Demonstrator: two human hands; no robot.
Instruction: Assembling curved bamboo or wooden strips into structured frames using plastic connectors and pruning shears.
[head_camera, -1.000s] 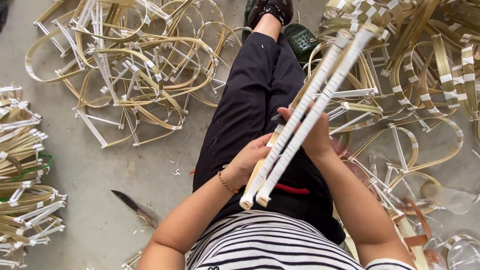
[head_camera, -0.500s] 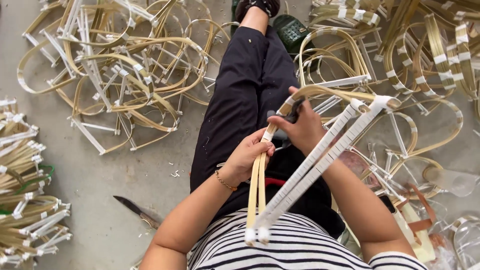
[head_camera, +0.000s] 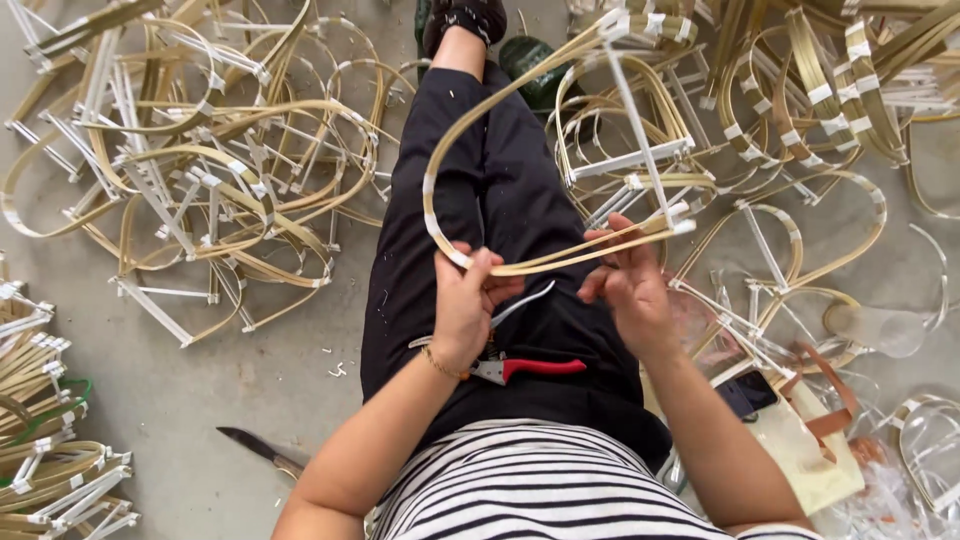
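Looking down from the head cam I see a seated person w/ legs stretched out on a concrete floor (head_camera: 180, 400). Both hands hold one bent bamboo strip (head_camera: 520, 90) above the lap. The left hand (head_camera: 462, 305) is closed on the strip's lower bend; the right hand (head_camera: 628, 285) pinches its end w/ fingers narrow. The strip loops up & away from the body, its long axis running from lower left to upper right, curved end toward the left hand. Taped white sticks (head_camera: 640, 130) cross it near the far tip. Red-handled pliers (head_camera: 528, 368) lie on the lap, just below the hands. A knife (head_camera: 255, 448) lies on the floor at left. Piles of similar frames (head_camera: 200, 170) sit either side.
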